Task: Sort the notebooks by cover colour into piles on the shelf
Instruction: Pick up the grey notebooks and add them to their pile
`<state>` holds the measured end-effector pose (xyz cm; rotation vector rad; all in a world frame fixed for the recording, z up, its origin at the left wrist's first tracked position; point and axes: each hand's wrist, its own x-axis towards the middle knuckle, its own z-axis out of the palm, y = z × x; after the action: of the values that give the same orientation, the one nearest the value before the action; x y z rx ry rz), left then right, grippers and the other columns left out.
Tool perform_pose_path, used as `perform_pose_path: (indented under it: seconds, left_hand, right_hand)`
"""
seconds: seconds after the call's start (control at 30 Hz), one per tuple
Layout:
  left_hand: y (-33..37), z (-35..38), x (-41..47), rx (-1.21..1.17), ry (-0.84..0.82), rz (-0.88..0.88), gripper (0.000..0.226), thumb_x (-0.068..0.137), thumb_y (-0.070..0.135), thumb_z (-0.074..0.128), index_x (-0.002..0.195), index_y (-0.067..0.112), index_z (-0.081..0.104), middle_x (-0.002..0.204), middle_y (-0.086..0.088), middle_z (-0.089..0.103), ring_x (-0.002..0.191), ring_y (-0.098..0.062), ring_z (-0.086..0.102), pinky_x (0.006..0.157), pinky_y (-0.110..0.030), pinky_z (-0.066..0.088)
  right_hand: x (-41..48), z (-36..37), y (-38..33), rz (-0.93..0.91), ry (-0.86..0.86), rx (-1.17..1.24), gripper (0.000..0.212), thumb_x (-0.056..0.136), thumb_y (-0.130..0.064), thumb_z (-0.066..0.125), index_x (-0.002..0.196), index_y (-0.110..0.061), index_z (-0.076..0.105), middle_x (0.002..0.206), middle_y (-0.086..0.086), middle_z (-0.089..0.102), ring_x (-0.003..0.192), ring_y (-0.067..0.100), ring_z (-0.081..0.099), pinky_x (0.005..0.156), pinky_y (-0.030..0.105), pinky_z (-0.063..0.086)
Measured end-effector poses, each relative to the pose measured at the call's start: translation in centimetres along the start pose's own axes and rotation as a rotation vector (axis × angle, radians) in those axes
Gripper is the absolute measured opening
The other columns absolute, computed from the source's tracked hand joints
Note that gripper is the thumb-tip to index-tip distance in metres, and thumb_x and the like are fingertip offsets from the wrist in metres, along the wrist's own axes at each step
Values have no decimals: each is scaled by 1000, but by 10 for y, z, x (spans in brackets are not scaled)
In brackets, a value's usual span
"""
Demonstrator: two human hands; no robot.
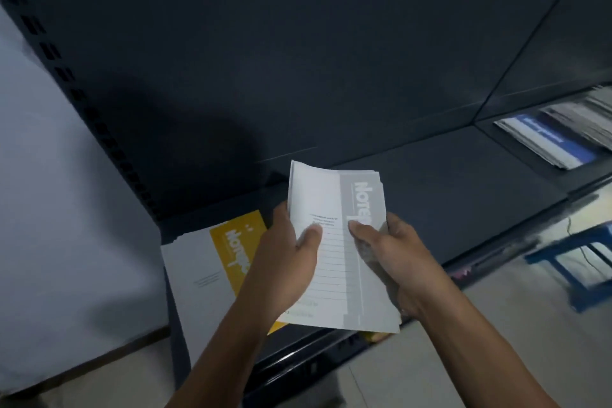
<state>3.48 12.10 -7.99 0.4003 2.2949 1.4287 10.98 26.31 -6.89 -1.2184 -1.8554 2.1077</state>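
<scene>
Both my hands hold a small stack of notebooks over the dark shelf (447, 195). The top grey notebook (334, 205) has a white cover with a grey band. My left hand (288, 262) grips its left edge with the thumb on the cover. My right hand (390, 248) grips the right edge of the stack, thumb on the grey band. A yellow notebook (212, 258), white with a yellow band, lies flat on the shelf's left end, partly hidden under my left hand and the held stack.
A pile of notebooks with a blue-banded notebook (549, 142) on top lies on the adjoining shelf section at the right. The shelf's back panel (298, 60) rises behind. A blue stool (576, 262) stands on the pale floor at the right.
</scene>
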Motion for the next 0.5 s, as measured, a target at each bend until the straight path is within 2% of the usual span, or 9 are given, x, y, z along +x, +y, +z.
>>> perform_pose_path:
  seconds: [0.13, 0.23, 0.33, 0.4, 0.5]
  left_hand:
    - [34, 44, 8, 18, -80, 37, 40, 100, 35, 52, 138, 29, 41, 100, 22, 58, 88, 3, 60, 64, -20, 46]
    - [65, 91, 12, 63, -128, 79, 39, 100, 35, 51, 137, 27, 41, 97, 22, 56, 86, 2, 60, 61, -15, 42]
    - [94, 143, 16, 100, -139, 115, 38, 100, 34, 51, 136, 28, 44, 94, 24, 53, 84, 6, 55, 62, -13, 38]
    - [117, 189, 18, 152, -161, 135, 36, 100, 36, 51, 136, 27, 46, 94, 22, 53, 83, 4, 55, 65, -17, 39]
    - [150, 257, 21, 217, -202, 183, 35, 101, 36, 50, 136, 28, 48, 105, 18, 53, 94, -7, 54, 80, -27, 40]
  right_hand:
    - [-5, -56, -8, -63, 38, 73, 19, 100, -16, 65, 119, -20, 64, 107, -3, 80, 98, 21, 76, 91, 41, 60]
    - [-3, -107, -9, -82, 97, 128, 18, 101, -14, 64, 119, -18, 63, 109, -2, 79, 99, 20, 76, 83, 33, 60]
    - [7, -162, -8, -77, 150, 169, 22, 101, -15, 63, 123, -15, 62, 112, -1, 79, 102, 21, 76, 91, 39, 59]
    - [15, -211, -7, -70, 196, 199, 23, 100, -16, 63, 123, -16, 61, 113, -1, 78, 101, 23, 75, 94, 45, 59]
    - [27, -283, -5, -78, 284, 212, 26, 98, -16, 63, 122, -16, 56, 113, 1, 76, 98, 24, 75, 84, 43, 61]
